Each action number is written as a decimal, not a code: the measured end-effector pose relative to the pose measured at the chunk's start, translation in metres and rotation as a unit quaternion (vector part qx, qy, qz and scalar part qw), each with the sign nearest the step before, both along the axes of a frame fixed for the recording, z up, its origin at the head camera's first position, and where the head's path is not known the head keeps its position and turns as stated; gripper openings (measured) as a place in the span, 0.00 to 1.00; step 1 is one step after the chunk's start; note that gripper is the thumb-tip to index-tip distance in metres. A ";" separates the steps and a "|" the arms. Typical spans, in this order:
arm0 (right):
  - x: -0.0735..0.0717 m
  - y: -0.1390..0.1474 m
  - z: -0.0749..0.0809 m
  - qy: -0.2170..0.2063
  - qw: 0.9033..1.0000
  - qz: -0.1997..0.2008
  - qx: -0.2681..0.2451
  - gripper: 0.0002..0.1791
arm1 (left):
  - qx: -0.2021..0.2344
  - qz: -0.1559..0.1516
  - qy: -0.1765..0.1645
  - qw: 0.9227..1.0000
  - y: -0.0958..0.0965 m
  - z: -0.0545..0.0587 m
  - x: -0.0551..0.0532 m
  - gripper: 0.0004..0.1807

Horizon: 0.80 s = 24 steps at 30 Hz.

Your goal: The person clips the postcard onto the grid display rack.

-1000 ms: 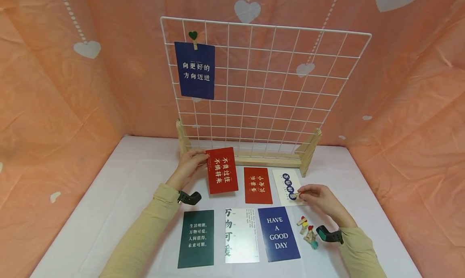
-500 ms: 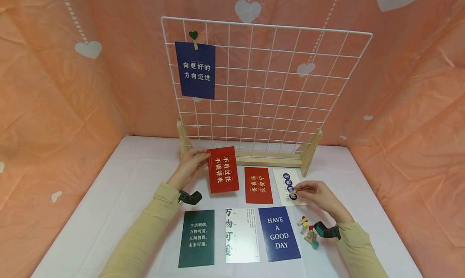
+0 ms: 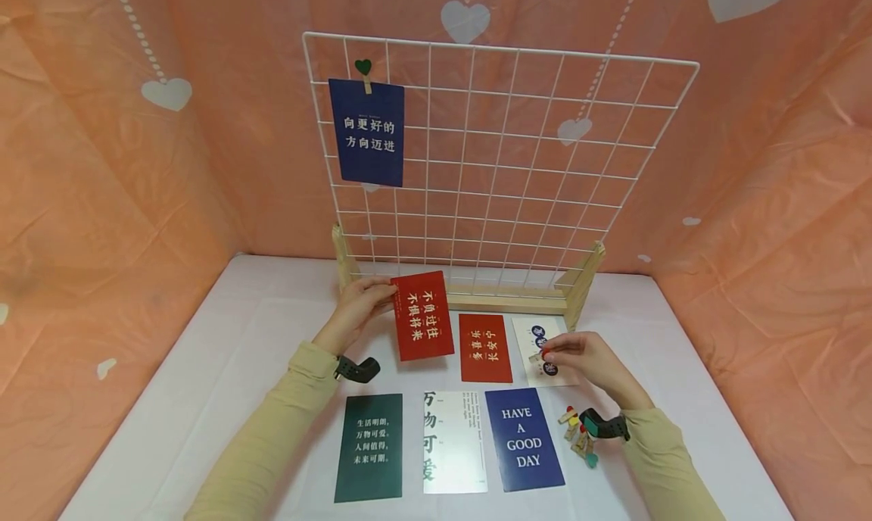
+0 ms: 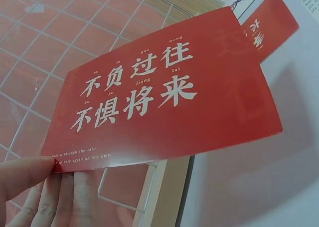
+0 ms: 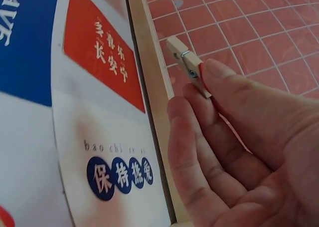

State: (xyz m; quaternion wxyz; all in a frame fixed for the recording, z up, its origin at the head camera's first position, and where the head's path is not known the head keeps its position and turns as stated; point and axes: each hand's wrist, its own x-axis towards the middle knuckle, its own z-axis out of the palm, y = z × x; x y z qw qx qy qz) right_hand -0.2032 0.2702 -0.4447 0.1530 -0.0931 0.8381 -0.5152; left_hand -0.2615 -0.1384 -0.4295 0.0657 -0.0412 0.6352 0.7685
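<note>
My left hand (image 3: 359,309) pinches a red card (image 3: 424,320) with white lettering by its left edge, thumb in front and fingers behind. In the left wrist view the card (image 4: 164,97) is held up and tilted. With thumb and forefinger, my right hand (image 3: 591,362) pinches a small wooden clothespin (image 5: 188,62) with a red decoration, mostly behind the thumb. That hand is over a white card (image 3: 527,328) with blue circles. A second red card (image 3: 485,348) lies flat between the two hands.
A white wire grid (image 3: 504,150) stands in a wooden base (image 3: 507,303); a blue card (image 3: 368,157) hangs there from a green-heart clothespin (image 3: 366,74). Green (image 3: 369,449), white (image 3: 455,445) and blue (image 3: 524,441) cards lie in front. Several clothespins (image 3: 579,439) are piled near my right wrist.
My right hand has moved left over the white card with its clothespin. The red card in my left hand has shifted slightly right and up.
</note>
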 end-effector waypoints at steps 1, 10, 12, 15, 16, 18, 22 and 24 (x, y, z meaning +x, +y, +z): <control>-0.001 -0.001 0.000 0.000 1.000 0.001 -0.001 0.17 | 0.002 -0.002 0.001 1.000 0.001 0.000 0.000 0.19; -0.009 -0.006 0.002 0.011 0.999 0.005 -0.033 0.17 | 0.010 -0.011 0.006 1.000 0.003 0.004 0.001 0.19; -0.011 -0.007 0.003 0.013 0.999 0.006 -0.038 0.17 | 0.008 -0.012 0.006 1.000 0.003 0.004 0.000 0.19; -0.013 -0.010 0.005 0.010 0.999 0.001 -0.045 0.17 | 0.008 -0.014 0.006 1.000 0.004 0.006 0.000 0.19; -0.014 -0.011 0.006 0.011 0.999 0.001 -0.046 0.17 | 0.007 -0.015 0.007 1.000 0.004 0.007 0.000 0.19; -0.015 -0.012 0.007 0.015 0.999 -0.001 -0.047 0.17 | 0.007 -0.016 0.009 1.000 0.004 0.007 0.000 0.19; -0.016 -0.015 0.010 0.025 0.999 -0.004 -0.040 0.16 | 0.009 -0.018 0.011 1.000 0.004 0.008 0.000 0.19; -0.017 -0.016 0.012 0.028 0.999 -0.009 -0.038 0.15 | 0.007 -0.017 0.012 1.000 0.004 0.009 0.000 0.19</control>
